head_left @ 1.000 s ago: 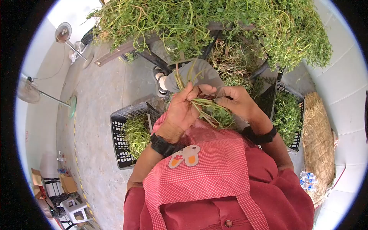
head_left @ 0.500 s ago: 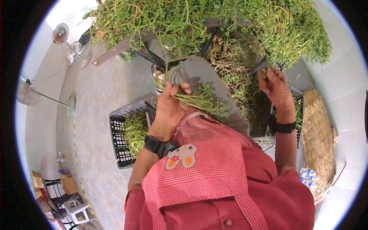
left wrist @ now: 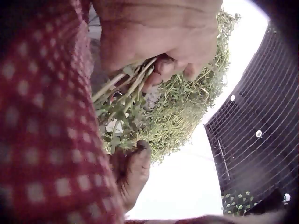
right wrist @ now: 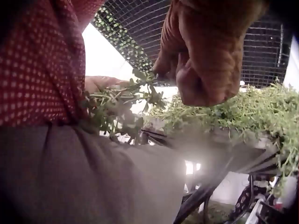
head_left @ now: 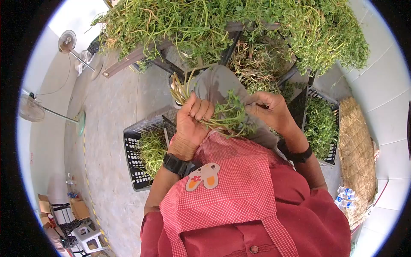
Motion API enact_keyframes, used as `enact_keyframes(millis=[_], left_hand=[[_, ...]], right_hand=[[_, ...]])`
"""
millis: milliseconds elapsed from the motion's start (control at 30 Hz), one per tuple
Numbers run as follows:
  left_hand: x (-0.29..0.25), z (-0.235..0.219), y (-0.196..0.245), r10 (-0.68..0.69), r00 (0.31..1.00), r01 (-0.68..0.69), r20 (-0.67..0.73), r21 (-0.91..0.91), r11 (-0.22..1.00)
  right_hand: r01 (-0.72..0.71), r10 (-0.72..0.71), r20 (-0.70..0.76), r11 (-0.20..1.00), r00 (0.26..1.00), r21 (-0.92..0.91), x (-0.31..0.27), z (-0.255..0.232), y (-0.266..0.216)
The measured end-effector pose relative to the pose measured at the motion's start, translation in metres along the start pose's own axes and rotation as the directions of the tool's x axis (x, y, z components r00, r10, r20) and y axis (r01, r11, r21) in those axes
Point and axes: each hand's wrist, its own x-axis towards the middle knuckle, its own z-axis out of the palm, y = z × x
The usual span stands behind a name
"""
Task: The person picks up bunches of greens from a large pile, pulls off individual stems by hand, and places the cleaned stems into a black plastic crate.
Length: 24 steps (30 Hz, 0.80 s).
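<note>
A small bunch of green leafy stems point(head_left: 229, 115) lies across my left hand point(head_left: 193, 122), whose fingers curl round it; bare stem ends stick out past the fingers and leaves hang to the right. In the left wrist view the stems point(left wrist: 133, 91) pass under that hand point(left wrist: 159, 37). My right hand point(head_left: 274, 112) is bent at the leafy end, fingers curled. In the right wrist view its fingertips meet the outer leaves point(right wrist: 152, 88) beside the right hand point(right wrist: 205, 60); whether they pinch any is hidden.
A large heap of greens point(head_left: 205, 25) covers a raised table ahead. Loose stems point(head_left: 257, 64) lie beneath it. Black crates with greens stand left point(head_left: 135, 165) and right point(head_left: 336, 128). A straw roll point(head_left: 357, 158) is at the far right, fans point(head_left: 67, 41) at the left.
My right hand went out to the right, over the right crate's side, and has come back to the leaves. My left hand has shifted slightly left, keeping its grip on the bunch.
</note>
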Motion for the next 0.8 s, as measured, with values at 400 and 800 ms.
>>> enact_keyframes(millis=[400, 800], left_hand=[[-0.003, 0.008, -0.006, 0.023, 0.999, -0.030, 0.033, 0.259, 0.965], [-0.003, 0.012, -0.008, -0.021, 0.967, 0.166, -0.256, 0.560, 0.812]], right_hand=[[0.182, -0.077, 0.249, 0.883, 0.965, -0.433, 0.029, 0.035, -0.016], [0.011, -0.012, 0.000, 0.946, 1.000, -0.323, 0.018, 0.015, -0.021]])
